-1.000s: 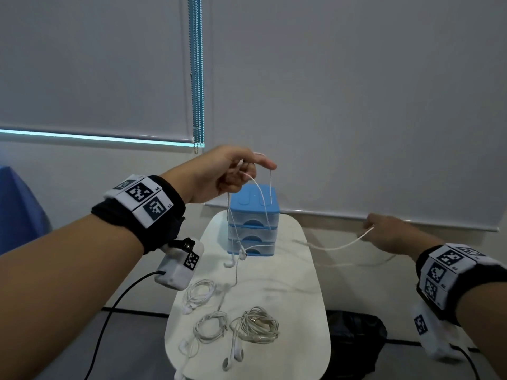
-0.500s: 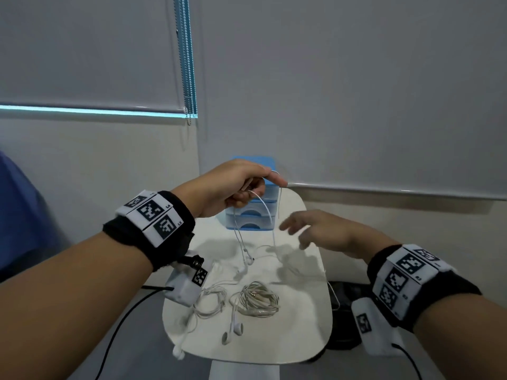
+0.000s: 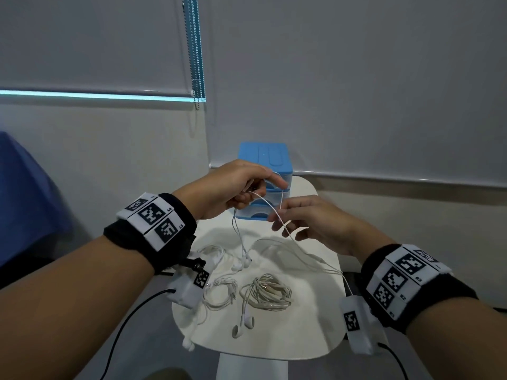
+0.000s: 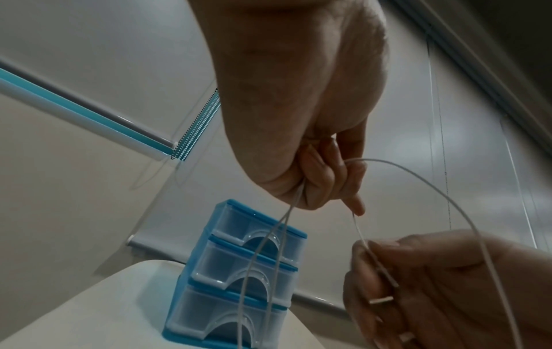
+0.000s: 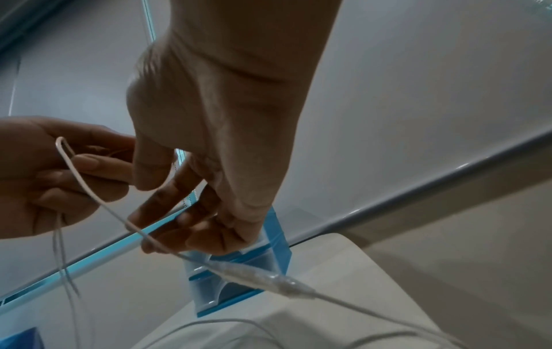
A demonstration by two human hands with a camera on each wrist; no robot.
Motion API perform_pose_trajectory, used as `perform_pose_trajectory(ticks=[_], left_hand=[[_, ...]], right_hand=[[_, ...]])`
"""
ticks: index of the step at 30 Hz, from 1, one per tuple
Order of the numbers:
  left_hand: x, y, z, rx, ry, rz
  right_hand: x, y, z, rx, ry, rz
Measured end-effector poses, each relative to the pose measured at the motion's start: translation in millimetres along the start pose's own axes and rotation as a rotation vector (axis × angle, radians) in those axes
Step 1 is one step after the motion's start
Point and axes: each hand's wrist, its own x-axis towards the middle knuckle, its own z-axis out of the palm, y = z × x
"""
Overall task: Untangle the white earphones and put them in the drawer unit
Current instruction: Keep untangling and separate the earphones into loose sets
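Since a second ago the right hand [image 3: 315, 224] has come in from far out at the right, where it held the cord stretched, to just beside the left hand [image 3: 236, 187] in front of the drawer unit [image 3: 264, 157]; the head camera has also tipped down, so more of the tabletop [image 3: 310, 335] shows.

In the head view the left hand pinches a bend of the white earphones [image 3: 270, 212] above the tabletop, the two earbuds dangling below it. The right hand's fingers are loosely spread, its fingertips at the strand that hangs from the left hand. The rest of that cord trails over the tabletop toward its right edge. Two coiled sets [image 3: 220, 292] and a tangled bundle [image 3: 267, 294] lie nearer the person.

In the left wrist view the left hand's fingers are curled tight round the cord, and the right fingertips [image 4: 373, 257] nip a strand. All three drawers of the unit look closed.

In the right wrist view the cord runs across the right hand's curled fingers [image 5: 167, 226], with the inline remote [image 5: 254, 276] hanging below them.

The step in hand seems to be gathering the freed cord. Next it probably needs folding into a small bundle, then a drawer pulled open with one hand.
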Motion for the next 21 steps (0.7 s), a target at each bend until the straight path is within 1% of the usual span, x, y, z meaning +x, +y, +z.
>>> perform_pose_trajectory(ticks=[3,5,9,12,14,16,19,21], left_hand=[[1,0,0,0.031,-0.007,-0.029],[3,1,0,0.062,0.012,-0.05],[11,0,-3,0.086,0.098,-0.061],[16,2,-8,0.099,0.182,-0.036],[17,6,-12,0.096,0.22,-0.027],[17,10,-17,0.094,0.226,-0.028],[17,18,-25,0.124,0.221,-0.025],[17,25,-29,0.155,0.203,-0.016]], right_hand=[[-1,2,4,0.007,-0.025,-0.003],[-1,5,6,0.0,-0.032,0.014],[-6,11,9,-0.012,-0.15,0.085],[-10,11,6,0.017,-0.192,0.102],[-12,8,-2,0.026,-0.178,0.083],[-14,3,-15,0.0,-0.149,0.056],[-19,-4,-37,-0.136,-0.111,0.023],[-21,-6,-49,-0.185,-0.102,0.026]])
